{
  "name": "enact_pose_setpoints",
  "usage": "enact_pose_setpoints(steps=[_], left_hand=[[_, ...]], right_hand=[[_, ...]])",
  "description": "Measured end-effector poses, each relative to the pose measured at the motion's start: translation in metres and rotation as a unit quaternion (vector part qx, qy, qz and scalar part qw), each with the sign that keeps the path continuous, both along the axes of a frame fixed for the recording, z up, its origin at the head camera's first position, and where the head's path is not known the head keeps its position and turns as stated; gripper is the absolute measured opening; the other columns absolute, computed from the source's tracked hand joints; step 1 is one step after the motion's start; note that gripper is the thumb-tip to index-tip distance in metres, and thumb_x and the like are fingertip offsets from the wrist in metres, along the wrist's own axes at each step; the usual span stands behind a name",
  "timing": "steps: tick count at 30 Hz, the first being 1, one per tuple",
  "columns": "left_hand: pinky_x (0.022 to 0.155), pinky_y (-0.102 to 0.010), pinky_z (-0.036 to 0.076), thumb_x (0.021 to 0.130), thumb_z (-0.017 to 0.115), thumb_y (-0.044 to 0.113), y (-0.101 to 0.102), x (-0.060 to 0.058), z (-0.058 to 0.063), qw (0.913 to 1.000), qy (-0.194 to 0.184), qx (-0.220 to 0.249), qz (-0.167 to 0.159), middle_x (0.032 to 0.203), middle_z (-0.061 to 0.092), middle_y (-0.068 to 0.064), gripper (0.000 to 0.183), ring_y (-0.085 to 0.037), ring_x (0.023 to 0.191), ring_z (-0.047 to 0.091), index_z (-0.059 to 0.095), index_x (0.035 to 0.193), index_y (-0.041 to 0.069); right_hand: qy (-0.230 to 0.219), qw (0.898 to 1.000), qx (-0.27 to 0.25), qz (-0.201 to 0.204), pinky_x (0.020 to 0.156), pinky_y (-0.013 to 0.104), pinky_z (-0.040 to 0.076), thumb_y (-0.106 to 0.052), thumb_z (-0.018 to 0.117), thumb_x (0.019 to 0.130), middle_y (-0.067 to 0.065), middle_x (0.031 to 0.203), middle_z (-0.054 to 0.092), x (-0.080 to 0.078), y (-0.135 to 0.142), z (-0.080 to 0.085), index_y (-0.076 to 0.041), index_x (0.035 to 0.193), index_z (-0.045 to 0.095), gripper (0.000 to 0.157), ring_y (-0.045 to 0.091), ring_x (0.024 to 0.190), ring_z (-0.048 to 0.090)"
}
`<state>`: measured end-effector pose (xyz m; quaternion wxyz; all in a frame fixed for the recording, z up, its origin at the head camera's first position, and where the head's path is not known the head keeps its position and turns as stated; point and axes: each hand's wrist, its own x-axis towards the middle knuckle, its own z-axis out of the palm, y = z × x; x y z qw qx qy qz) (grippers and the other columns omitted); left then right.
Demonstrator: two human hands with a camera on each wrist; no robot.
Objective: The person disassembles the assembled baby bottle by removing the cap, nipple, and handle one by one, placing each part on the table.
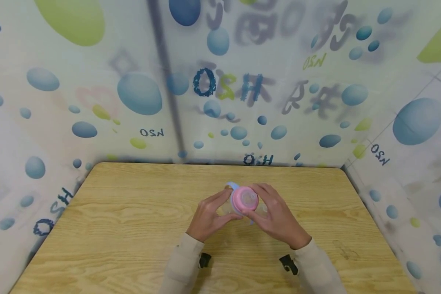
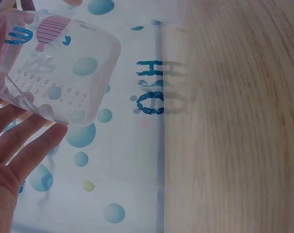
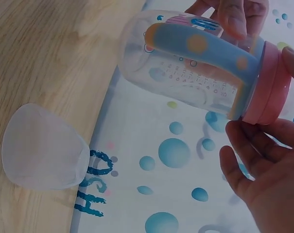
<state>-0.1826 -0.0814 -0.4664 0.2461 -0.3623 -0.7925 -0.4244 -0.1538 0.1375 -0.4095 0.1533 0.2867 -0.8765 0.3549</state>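
Got fingers (image 3: 244, 148) curled round a clear bottle (image 3: 185, 94): left hand (image 1: 208, 214) gripping the body, right hand (image 1: 275, 214) pinching the pink collar (image 3: 267, 85). Held up over the table (image 1: 132, 216), slightly right of midway between side edges, short of the far edge. Loads of elbow room toward both side edges, tighter toward the wall (image 1: 235, 134) behind. Also got a translucent cap (image 3: 44, 148) nearby.

Looking like a screened-off tabletop nook, can't tell home or workplace: bubble-print sheeting (image 1: 191, 118) is walling in 1 wood-grain table (image 1: 132, 204) on 3 sides.
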Motion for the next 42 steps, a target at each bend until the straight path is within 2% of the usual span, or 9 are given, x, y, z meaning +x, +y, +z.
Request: enact_pose_setpoints(steps=[6,10,15,19,23,27,31,36,42], left_hand=[[0.093,-0.04,0.053,0.072,0.09,0.023,-0.001,0.0,0.0,0.9999,-0.011,-0.001,-0.008,0.128,0.065,-0.016,0.07,-0.029,0.118,0.063,0.062,0.133,0.001],[0.092,-0.042,0.054,0.072,0.09,0.025,-0.001,0.0,0.0,1.0,-0.007,0.0,-0.004,0.128,0.065,-0.017,0.072,-0.031,0.117,0.064,0.062,0.133,0.001],[0.091,-0.042,0.055,0.073,0.089,0.029,-0.001,0.0,-0.001,0.9999,-0.011,-0.004,0.011,0.128,0.065,-0.018,0.071,-0.03,0.116,0.064,0.063,0.133,0.001],[0.087,-0.042,0.057,0.072,0.089,0.034,0.0,0.0,-0.001,0.9988,0.007,-0.02,0.044,0.124,0.067,-0.018,0.07,-0.03,0.111,0.067,0.066,0.129,0.001],[0.082,-0.041,0.058,0.069,0.091,0.039,0.0,-0.001,-0.001,0.9946,0.036,-0.041,0.088,0.12,0.069,-0.016,0.07,-0.03,0.105,0.07,0.069,0.125,0.002],[0.074,-0.04,0.06,0.066,0.091,0.044,0.001,-0.002,-0.003,0.9885,0.063,-0.058,0.124,0.115,0.072,-0.013,0.071,-0.028,0.096,0.072,0.071,0.121,0.004],[0.068,-0.039,0.06,0.065,0.091,0.047,0.001,-0.001,-0.003,0.9837,0.075,-0.07,0.148,0.112,0.072,-0.011,0.07,-0.027,0.093,0.073,0.072,0.12,0.006],[0.067,-0.038,0.06,0.067,0.09,0.047,0.002,-0.001,-0.001,0.9815,0.075,-0.081,0.157,0.113,0.072,-0.009,0.068,-0.025,0.095,0.072,0.073,0.12,0.008],[0.063,-0.036,0.06,0.068,0.089,0.049,0.002,0.0,0.001,0.9808,0.08,-0.091,0.153,0.114,0.072,-0.009,0.069,-0.025,0.094,0.073,0.072,0.122,0.01]], right_hand=[[-0.03,0.999,-0.025,0.03,0.096,0.052,0.049,-0.022,0.077,0.089,0.006,0.136,0.054,-0.002,0.002,-0.003,-0.007,0.14,0.054,0.058,0.021,0.122,0.053],[-0.046,0.998,-0.037,0.023,0.098,0.054,0.047,-0.024,0.077,0.089,0.006,0.137,0.053,-0.001,0.001,-0.004,-0.01,0.141,0.053,0.059,0.023,0.124,0.051],[-0.049,0.997,-0.05,-0.016,0.1,0.06,0.044,-0.026,0.079,0.086,0.013,0.139,0.053,0.002,-0.002,-0.01,-0.006,0.144,0.05,0.068,0.029,0.128,0.048],[-0.035,0.994,-0.046,-0.089,0.095,0.058,0.046,-0.034,0.081,0.083,0.013,0.13,0.058,0.004,-0.008,-0.015,-0.001,0.146,0.046,0.08,0.028,0.119,0.053],[-0.033,0.981,-0.063,-0.181,0.079,0.046,0.05,-0.039,0.082,0.081,0.009,0.104,0.062,0.004,-0.017,-0.016,0.001,0.139,0.054,0.076,0.024,0.096,0.057],[-0.061,0.968,-0.078,-0.232,0.071,0.038,0.048,-0.042,0.083,0.08,0.007,0.09,0.06,0.004,-0.026,-0.016,0.0,0.129,0.062,0.067,0.022,0.088,0.058],[-0.075,0.963,-0.073,-0.25,0.068,0.035,0.046,-0.044,0.082,0.08,0.003,0.086,0.06,0.004,-0.03,-0.017,-0.003,0.12,0.067,0.059,0.02,0.083,0.058],[-0.067,0.964,-0.08,-0.245,0.063,0.033,0.042,-0.049,0.081,0.079,0.001,0.082,0.059,0.002,-0.032,-0.019,-0.01,0.104,0.07,0.048,0.015,0.074,0.053],[-0.071,0.963,-0.081,-0.247,0.064,0.033,0.045,-0.052,0.081,0.079,0.0,0.085,0.062,0.002,-0.033,-0.019,-0.008,0.107,0.072,0.053,0.014,0.077,0.055]])
